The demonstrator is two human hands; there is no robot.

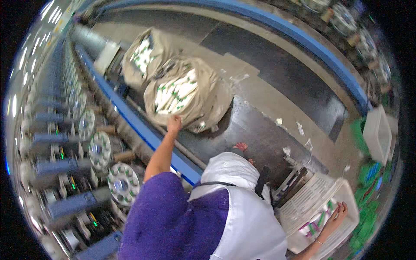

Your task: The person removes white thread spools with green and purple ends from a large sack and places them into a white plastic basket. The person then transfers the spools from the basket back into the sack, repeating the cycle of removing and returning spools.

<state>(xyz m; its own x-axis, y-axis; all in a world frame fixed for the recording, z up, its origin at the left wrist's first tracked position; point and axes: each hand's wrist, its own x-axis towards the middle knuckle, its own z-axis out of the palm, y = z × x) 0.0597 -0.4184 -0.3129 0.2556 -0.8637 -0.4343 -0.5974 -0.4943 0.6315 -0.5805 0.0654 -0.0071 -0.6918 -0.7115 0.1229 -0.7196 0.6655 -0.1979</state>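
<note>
My left hand is closed at the near edge of a large beige cloth sack, apparently gripping its rim. White yarn bobbins with green ends fill this sack. Just behind it stands a second sack with similar bobbins. Off to the right, my right hand hangs over a white plastic bin, its fingers loosely bent and apart, with no held thing showing. Inside the bin, beside that hand, lie several white, green and purple tubes.
Along the left runs a long textile machine with a blue rail and round white bobbin holders. Another blue rail curves along the far side. A white crate stands at the right by green items. Scraps litter the floor.
</note>
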